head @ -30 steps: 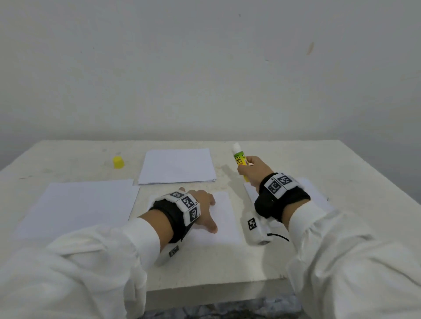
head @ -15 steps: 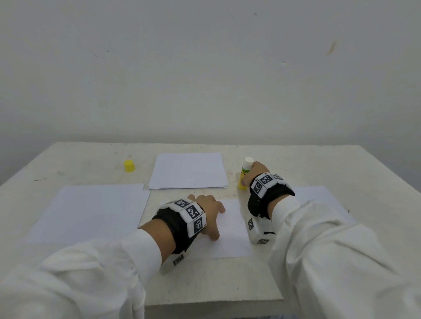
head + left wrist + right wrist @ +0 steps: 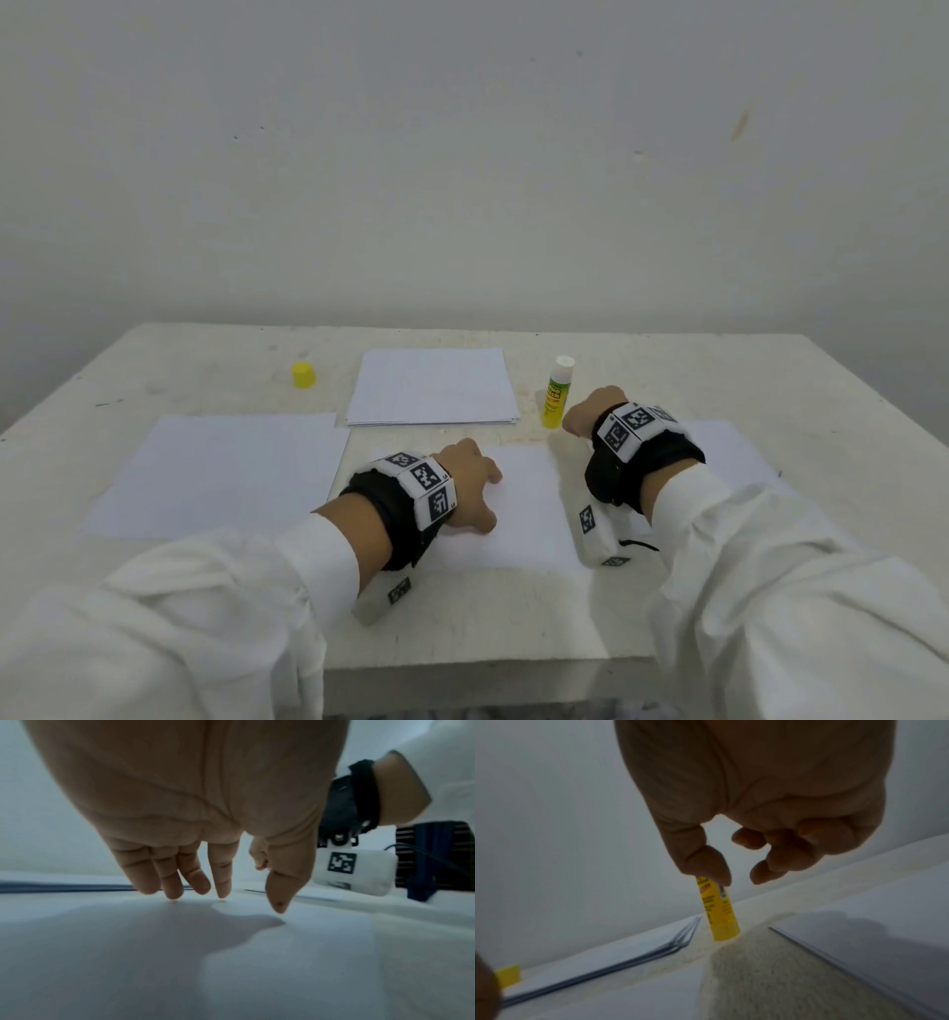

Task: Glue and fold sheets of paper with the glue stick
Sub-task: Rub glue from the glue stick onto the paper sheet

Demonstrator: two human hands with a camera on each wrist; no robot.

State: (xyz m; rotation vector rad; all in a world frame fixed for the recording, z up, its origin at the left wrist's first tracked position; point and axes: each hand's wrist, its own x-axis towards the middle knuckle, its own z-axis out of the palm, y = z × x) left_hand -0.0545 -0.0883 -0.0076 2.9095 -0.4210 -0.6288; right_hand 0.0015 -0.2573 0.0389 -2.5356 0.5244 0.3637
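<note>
A yellow glue stick [image 3: 557, 393] with its white tip bare stands upright on the table, right of the paper stack. My right hand [image 3: 585, 416] hovers just beside its base, fingers loosely curled and holding nothing. In the right wrist view the thumb of that hand [image 3: 741, 880] overlaps the top of the stick [image 3: 721, 914]. My left hand [image 3: 472, 483] rests on a white sheet [image 3: 529, 509] at the front middle. Its straight fingertips [image 3: 221, 892] touch the paper [image 3: 231, 963].
A stack of white sheets [image 3: 431, 385] lies at the back middle. Left of it stands the yellow cap [image 3: 303, 374]. One single sheet [image 3: 226, 473] lies at the left, another [image 3: 729, 452] under my right forearm. The table edge [image 3: 462, 663] runs close to my body.
My right hand lowered the glue stick, stood it upright on the table and let go of it. The left hand stayed on the sheet.
</note>
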